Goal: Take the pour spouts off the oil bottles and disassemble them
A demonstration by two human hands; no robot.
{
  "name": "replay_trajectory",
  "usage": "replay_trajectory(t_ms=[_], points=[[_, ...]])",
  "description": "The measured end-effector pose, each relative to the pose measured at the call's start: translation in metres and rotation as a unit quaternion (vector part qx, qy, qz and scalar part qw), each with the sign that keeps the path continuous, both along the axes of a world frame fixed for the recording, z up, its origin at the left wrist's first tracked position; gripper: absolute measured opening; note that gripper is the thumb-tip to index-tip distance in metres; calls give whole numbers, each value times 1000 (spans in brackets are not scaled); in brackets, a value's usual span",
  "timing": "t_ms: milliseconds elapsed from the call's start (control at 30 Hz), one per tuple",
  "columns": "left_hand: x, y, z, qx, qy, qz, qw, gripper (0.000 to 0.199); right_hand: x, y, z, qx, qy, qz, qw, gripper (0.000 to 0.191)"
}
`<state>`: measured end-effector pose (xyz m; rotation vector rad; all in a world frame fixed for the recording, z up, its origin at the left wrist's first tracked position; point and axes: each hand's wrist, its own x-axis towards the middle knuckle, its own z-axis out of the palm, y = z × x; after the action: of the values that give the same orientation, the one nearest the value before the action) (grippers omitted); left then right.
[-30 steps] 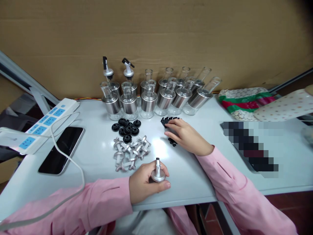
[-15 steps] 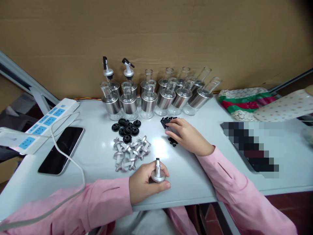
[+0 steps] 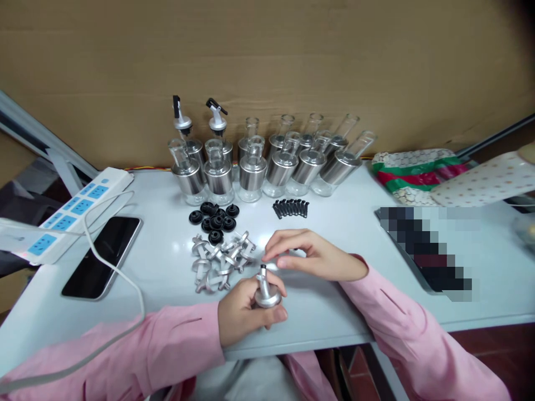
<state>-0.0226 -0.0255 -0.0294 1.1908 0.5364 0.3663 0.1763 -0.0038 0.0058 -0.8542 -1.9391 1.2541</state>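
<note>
"What's in the left hand?"

"A silver spout, gripped between thumb and fingers near the front edge of the table. Its black tip points roughly to twelve o'clock."

"And the right hand?"

"It's just off the spout, at two o'clock from it, with the fingers bent and the fingertips close to the black tip. I can't tell whether they pinch anything small, or whether they touch the spout."

"What lies about them?"

"Taking the spout as the middle of the clock, a loose heap of silver pieces is at ten. Just beyond it, towards eleven, is a cluster of black caps. Between twelve and one there's a neat row of black levers."

"Further out?"

"Two rows of bottles, glass with metal bands, stand from eleven round to one. Two at the eleven o'clock end of the back row have pourers in their necks."

"And the sides?"

"A phone lies between nine and ten, beside a power strip. A patterned bag is at two."
</note>
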Motion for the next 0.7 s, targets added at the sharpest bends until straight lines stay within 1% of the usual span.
replay_trajectory(t_ms=[100, 233, 267, 367, 433, 567, 700], points=[[0, 1, -2, 16, -12, -11, 1000, 53, -7, -2, -3, -2, 19, 16, 1000, 20], [0, 2, -1, 45, -13, -25, 999, 55, -12, -4, -6, -3, 3, 26, 1000, 20], [0, 2, -1, 38, -13, -23, 999, 56, -12, -4, -6, 0, -1, 21, 1000, 22], [0, 1, -2, -17, -10, -9, 1000, 59, -12, -5, -5, 17, -13, 7, 1000, 29], [-1, 0, -3, -31, -7, -4, 1000, 59, -11, -5, -3, 20, -30, 7, 999, 31], [-1, 0, -5, 4, 6, -12, 1000, 56, -10, -6, -1, 3, -63, 34, 997, 35], [0, 0, -5, 58, 12, -15, 998, 54, -10, -6, 0, 1, -73, 55, 996, 39]])
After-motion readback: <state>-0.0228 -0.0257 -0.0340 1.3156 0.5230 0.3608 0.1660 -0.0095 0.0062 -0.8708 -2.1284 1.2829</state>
